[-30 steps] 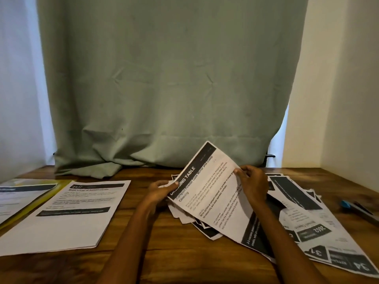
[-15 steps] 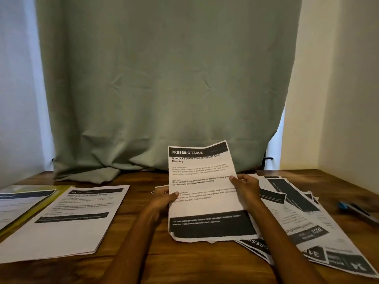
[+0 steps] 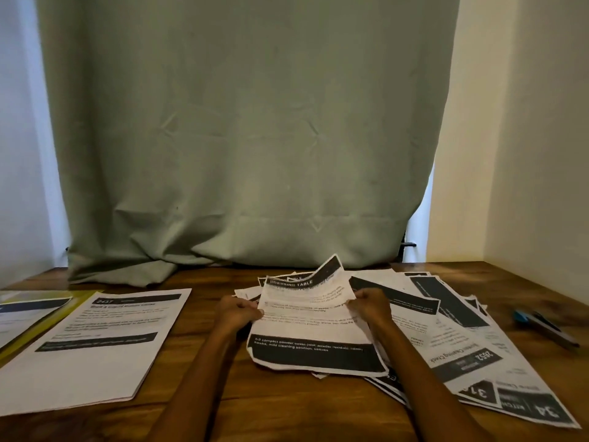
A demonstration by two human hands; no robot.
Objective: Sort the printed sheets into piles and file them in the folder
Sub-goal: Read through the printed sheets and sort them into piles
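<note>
A person's two bare forearms reach forward over a brown wooden table [image 3: 271,406], seen from a camera worn on the head. The left hand [image 3: 237,312] and the right hand [image 3: 371,303] are each closed in a pinch on opposite side edges of a small bundle of white printed sheets with black header and footer bars [image 3: 314,333], whose top page is headed "Dressing Table". The bundle is in front of the person, its lower edge low over or on the table, which of the two cannot be told, and its upper right corner curls upward. Just to the right, partly under the bundle, a loose fan of unsorted printed sheets [image 3: 462,339] spreads across the table. To the left lies a neat white pile of sorted sheets [image 3: 95,346], and beyond it a yellow-green folder with a page on it [image 3: 38,317] at the table's left edge. A blue-tipped pen [image 3: 545,327] lies far right; a pale green curtain [image 3: 248,129] hangs behind. The step in hand appears to be squaring this bundle into its own pile. To do it well, loosen the pinch slightly, tap the lower edge on the wood so the pages align, flatten the curled corner, and set it down clear of the unsorted fan so piles stay separate.
</note>
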